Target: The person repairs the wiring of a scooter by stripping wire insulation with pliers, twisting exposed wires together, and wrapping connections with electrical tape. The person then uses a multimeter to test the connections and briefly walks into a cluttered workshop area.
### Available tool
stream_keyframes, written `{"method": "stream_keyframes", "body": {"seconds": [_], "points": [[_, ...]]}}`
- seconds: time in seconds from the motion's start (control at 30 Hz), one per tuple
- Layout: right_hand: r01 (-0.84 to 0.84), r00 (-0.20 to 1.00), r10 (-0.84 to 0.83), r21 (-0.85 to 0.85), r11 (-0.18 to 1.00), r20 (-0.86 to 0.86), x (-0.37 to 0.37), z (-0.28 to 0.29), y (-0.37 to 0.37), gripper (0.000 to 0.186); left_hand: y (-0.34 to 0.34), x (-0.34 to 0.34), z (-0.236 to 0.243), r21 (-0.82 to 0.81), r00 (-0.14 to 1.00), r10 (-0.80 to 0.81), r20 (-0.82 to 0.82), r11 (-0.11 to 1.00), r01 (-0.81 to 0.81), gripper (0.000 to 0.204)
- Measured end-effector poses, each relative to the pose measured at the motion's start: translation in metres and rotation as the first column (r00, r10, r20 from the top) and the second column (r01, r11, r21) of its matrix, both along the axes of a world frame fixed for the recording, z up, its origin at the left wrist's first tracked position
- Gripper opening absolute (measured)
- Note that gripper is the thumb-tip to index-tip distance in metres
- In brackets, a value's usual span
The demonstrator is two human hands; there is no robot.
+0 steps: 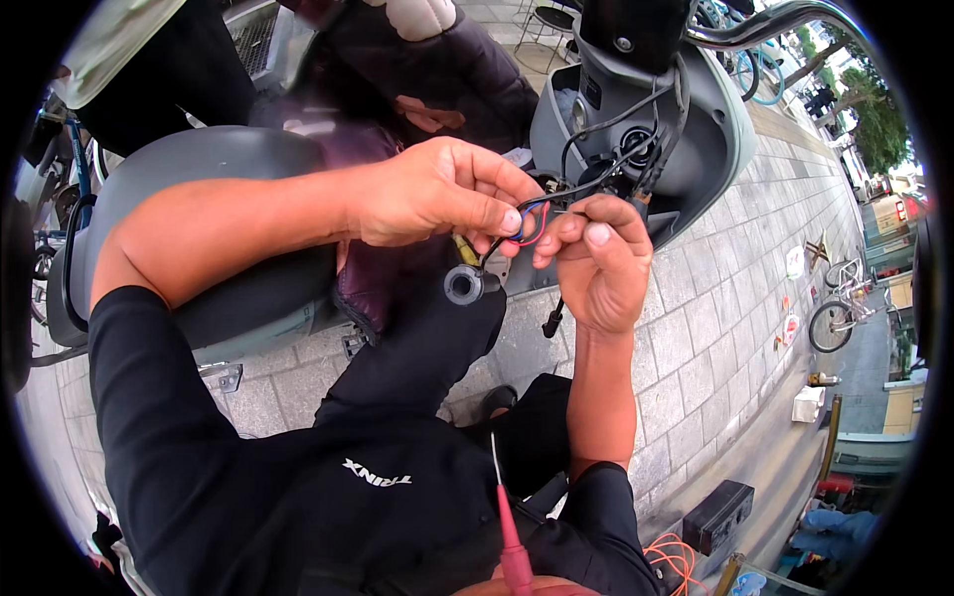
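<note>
In front of the scooter's front panel, my left hand (pixel 447 199) is closed, pinching thin red, blue and black wires (pixel 538 221) between thumb and forefinger. My right hand (pixel 604 260) faces it from the right, fingertips together on a thin wire. The wire's far end is hidden by those fingers. Below my left hand hangs a round black socket-like part (pixel 464 285) with a hollow centre, on a black cable. A black connector (pixel 553 320) dangles beneath my right hand. At the lower edge, a red-handled probe (pixel 513 551) with a thin metal tip points upward.
The grey scooter front (pixel 735 129) holds more black cables, with a chrome handlebar (pixel 775 20) above. Its seat (pixel 199 169) is under my left arm. A person in a dark puffy jacket (pixel 437 65) is close by. A black case (pixel 717 517) and orange cord (pixel 673 556) lie lower right.
</note>
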State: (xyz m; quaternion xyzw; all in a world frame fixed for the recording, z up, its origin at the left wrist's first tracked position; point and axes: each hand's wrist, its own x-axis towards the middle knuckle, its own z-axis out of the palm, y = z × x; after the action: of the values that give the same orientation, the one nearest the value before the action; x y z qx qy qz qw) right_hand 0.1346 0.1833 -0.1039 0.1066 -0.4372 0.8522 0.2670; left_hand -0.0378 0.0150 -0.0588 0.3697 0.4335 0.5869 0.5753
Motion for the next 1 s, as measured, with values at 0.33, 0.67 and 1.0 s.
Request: {"method": "stream_keyframes", "body": {"seconds": [0.33, 0.67, 1.0], "points": [[-0.044, 0.989, 0.068, -0.182, 0.982, 0.129, 0.016, 0.007, -0.014, 0.017, 0.002, 0.006, -0.001, -0.001, 0.996, -0.039, 0.074, 0.999, 0.040, 0.032], [-0.007, 0.911, 0.023, -0.040, 0.999, 0.411, 0.032, 0.013, -0.034, 0.016, 0.000, 0.015, 0.002, -0.007, 0.997, -0.027, 0.067, 1.000, 0.028, 0.026], [-0.035, 0.942, 0.093, -0.182, 0.983, 0.322, 0.021, 0.006, -0.038, 0.010, -0.001, 0.023, 0.000, 0.036, 0.995, 0.066, 0.069, 0.997, -0.069, 0.017]]}}
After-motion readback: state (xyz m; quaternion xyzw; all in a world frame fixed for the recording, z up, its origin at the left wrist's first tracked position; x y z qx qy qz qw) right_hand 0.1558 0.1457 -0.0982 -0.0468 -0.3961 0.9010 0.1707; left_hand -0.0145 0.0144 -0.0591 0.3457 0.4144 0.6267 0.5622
